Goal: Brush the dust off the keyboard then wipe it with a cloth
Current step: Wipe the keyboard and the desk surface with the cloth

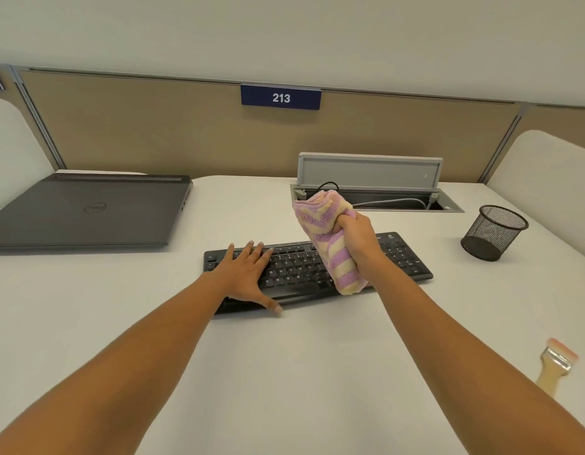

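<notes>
Keyboard lies on the counter w/ its long axis left-to-right, just under the striped towel. Right hand grips the bunched towel, fingers curled tight, over the right half; left hand presses flat, fingers straight, on its left end.

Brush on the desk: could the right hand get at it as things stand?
Probably yes: only bare desk lies between the right hand and the brush, though its fingers grip the cloth.

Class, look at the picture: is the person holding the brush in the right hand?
No: the right hand grips the striped cloth above the keyboard, while the brush lies untouched on the desk.
</notes>
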### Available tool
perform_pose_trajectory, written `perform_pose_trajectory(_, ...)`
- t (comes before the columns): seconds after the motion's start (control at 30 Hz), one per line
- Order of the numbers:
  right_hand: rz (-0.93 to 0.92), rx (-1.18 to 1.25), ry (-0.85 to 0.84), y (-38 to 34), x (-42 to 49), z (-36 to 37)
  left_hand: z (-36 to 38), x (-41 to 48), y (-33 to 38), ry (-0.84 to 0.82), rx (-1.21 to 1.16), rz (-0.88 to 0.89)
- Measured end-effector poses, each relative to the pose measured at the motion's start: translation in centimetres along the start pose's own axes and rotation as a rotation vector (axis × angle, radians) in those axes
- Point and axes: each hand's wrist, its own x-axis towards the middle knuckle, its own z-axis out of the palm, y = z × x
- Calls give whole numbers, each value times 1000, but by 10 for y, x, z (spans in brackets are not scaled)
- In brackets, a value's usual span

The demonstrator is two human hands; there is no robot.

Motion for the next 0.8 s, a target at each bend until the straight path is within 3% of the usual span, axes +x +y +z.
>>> perform_pose_trajectory(0.33, 7, 47, 64, -7, 55, -12, -7, 22, -1, -101, -137, 76)
perform_pose_trajectory(0.5, -60, -87, 172, -3, 84, -28, -4, 22, 15, -82, -159, 128)
perform_pose_trajectory(0.6, -103, -398, 195, 8, 96, -37, -3, 21, 21, -61, -171, 140)
perform_pose_trajectory(0.67, -96, -794, 198, 17, 102, -46, -2, 20, 22, -57, -174, 140)
perform_pose_trajectory(0.73, -38, -1181, 133, 29, 106, -54, 2, 19, 21, -47, -175, 137)
perform_pose_trajectory(0.8, 79, -1321, 29, 43, 108, -58, 7, 16, 19, -28, -177, 125)
